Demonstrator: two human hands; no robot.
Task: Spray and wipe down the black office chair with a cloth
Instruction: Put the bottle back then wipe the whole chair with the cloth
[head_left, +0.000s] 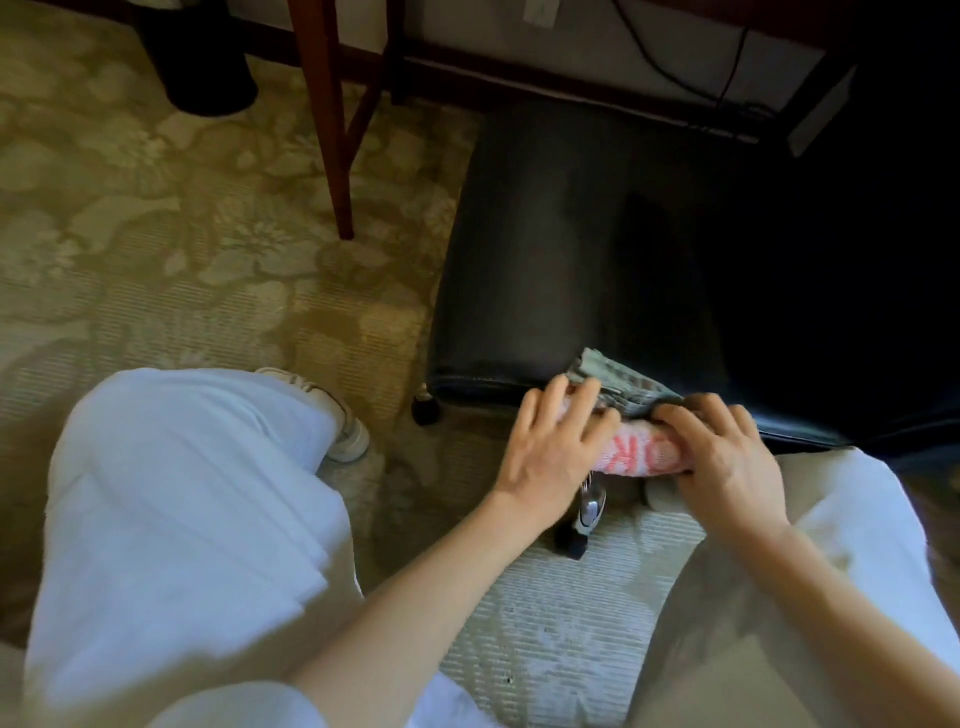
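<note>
Wiping the chair's (545, 260) front edge, left hand (553, 449) pressed open-fingered, right hand (730, 457) gripped the cloth (636, 456); a sideways sweep seemed next.

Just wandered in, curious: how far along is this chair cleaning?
Done: unclear; the seat shows only a dull sheen. In hand: the left hand presses and the right hand grips the cloth at the seat's front edge. Left: probably the chrome leg and wheels below.
</note>
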